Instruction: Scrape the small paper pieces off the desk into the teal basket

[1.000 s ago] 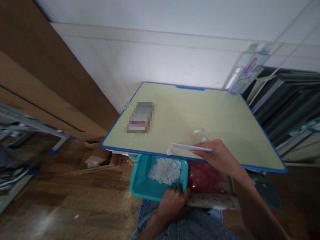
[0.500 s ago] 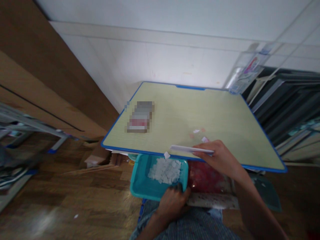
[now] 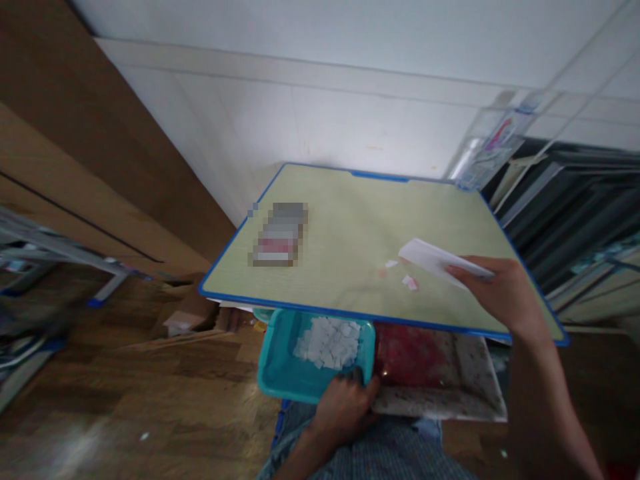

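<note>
My right hand [image 3: 500,290] pinches a white folded sheet, paper or thin card [image 3: 430,259], tilted just above the right part of the small table [image 3: 345,233]. A few small white and pinkish scraps [image 3: 410,283] lie on the tabletop to the left of that hand. Below the table's front edge is a teal plastic basin [image 3: 266,363] with a heap of small white paper pieces [image 3: 327,341] inside. My left hand [image 3: 345,403] is closed on the basin's near right rim, its fingertips partly hidden.
Right of the basin, a stained white tray [image 3: 477,377] holds something red. A pixelated object [image 3: 280,233] lies on the table's left. Behind the right rear corner stands a clear plastic bottle [image 3: 493,150]. Dark flat panels [image 3: 575,193] lean at right; cardboard [image 3: 193,317] lies on the floor.
My right hand has moved right and away from the front edge with the white sheet. A white scrap at the edge above the basin has gone from there. My left hand stays on the rim.
</note>
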The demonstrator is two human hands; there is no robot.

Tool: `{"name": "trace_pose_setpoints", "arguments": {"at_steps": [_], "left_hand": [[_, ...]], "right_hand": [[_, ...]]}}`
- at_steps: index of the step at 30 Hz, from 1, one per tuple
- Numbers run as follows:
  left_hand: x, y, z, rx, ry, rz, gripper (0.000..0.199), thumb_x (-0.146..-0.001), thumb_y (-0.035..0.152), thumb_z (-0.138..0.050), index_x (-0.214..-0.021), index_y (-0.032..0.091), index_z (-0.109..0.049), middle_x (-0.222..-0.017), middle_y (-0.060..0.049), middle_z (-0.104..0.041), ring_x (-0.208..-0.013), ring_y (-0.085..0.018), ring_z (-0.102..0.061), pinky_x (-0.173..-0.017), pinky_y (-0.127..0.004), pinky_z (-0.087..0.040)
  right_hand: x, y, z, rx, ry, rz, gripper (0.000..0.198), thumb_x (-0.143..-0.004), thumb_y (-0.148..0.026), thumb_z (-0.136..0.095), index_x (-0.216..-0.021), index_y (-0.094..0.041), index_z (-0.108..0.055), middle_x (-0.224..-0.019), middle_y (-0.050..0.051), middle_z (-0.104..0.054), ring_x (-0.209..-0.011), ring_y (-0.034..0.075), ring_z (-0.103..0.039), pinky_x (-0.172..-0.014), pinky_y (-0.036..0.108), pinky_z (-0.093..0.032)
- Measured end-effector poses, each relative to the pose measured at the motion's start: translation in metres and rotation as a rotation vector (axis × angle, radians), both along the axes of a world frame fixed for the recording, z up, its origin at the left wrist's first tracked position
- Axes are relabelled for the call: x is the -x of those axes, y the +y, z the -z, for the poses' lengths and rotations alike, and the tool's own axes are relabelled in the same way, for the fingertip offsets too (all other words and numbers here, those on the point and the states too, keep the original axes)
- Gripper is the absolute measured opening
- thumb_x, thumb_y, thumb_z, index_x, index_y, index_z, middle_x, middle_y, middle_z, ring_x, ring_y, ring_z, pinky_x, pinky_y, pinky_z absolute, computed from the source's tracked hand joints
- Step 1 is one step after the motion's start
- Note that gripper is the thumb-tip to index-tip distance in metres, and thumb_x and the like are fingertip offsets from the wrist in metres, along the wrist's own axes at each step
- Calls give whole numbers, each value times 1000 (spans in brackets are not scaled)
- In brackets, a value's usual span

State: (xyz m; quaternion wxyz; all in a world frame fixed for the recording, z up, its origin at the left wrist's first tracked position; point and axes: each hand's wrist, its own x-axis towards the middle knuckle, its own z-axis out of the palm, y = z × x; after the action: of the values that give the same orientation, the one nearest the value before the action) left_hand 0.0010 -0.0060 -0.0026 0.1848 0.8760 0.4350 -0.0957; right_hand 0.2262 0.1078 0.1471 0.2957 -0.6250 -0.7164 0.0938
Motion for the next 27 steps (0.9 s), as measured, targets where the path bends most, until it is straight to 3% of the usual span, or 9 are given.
{"name": "trace_pose_setpoints", "arguments": {"at_steps": [9, 17, 23, 27], "left_hand": [[-1, 0, -3, 11, 23, -4, 45, -75, 40, -49, -113, 21, -36, -89, -10, -50, -75, -25, -53, -61, -35, -41], [0, 0, -2, 22, 13, 8, 44, -76, 40, -46, -114, 22, -35, -90, -10, -50, -75, -24, -52, -60, -35, -41], [0, -1, 1, -1, 7, 9, 46, -77, 43, -45, -115, 20, -34, -91, -12, -50, -76, -25, -52, -61, -35, -40], [1, -1, 1, -1, -3, 25, 45, -77, 41, -44, -116, 21, -33, -89, -11, -51, -77, -25, -52, -61, -35, -40]], "right_hand": [[2, 11, 4, 60, -109, -163, 24, -73, -28, -50, -78, -14, -68, -65, 3, -67, -53, 15, -58, -45, 21, -39], [14, 39, -14, 145, -197, -349, 23, -75, -23, -46, -82, -15, -67, -73, 5, -67, -62, 18, -59, -54, 24, -39], [47, 66, -16, 134, -212, -483, 22, -73, -24, -48, -80, -14, -67, -61, 3, -63, -53, 13, -53, -48, 21, -32], [80, 67, -12, 129, -179, -558, 23, -75, -25, -47, -78, -14, -67, -56, 1, -60, -51, 10, -49, -47, 20, -28]]}}
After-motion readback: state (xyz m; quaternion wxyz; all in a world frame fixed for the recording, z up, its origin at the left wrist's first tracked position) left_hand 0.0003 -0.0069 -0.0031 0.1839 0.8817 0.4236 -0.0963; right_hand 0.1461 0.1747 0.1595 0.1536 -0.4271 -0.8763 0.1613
